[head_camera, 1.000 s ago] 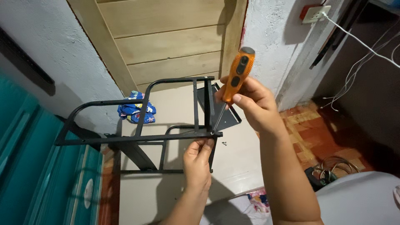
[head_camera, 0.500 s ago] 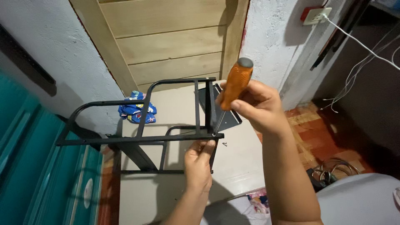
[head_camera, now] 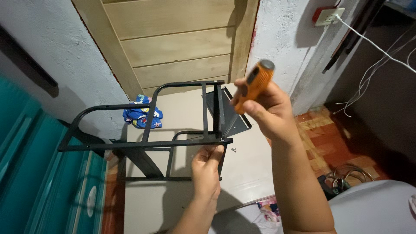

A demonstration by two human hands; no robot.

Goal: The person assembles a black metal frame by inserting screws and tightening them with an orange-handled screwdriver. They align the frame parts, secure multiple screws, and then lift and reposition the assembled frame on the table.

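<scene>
Black metal frame (head_camera: 147, 143) in left hand (head_camera: 207, 167), orange screwdriver (head_camera: 253, 83) gripped in right hand (head_camera: 268, 108), tip at joint

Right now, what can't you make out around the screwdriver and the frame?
Head view only:
- Screwdriver handle is motion-blurred; the tip and whatever fastener it meets on the black metal frame are too small to tell.
- Right hand covers the lower handle.
- Left hand hides the frame's post behind its fingers.
- Small dark bits on the table: too small to identify.

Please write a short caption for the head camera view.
Right hand drives an orange screwdriver into a black metal frame steadied by the left hand.
</scene>
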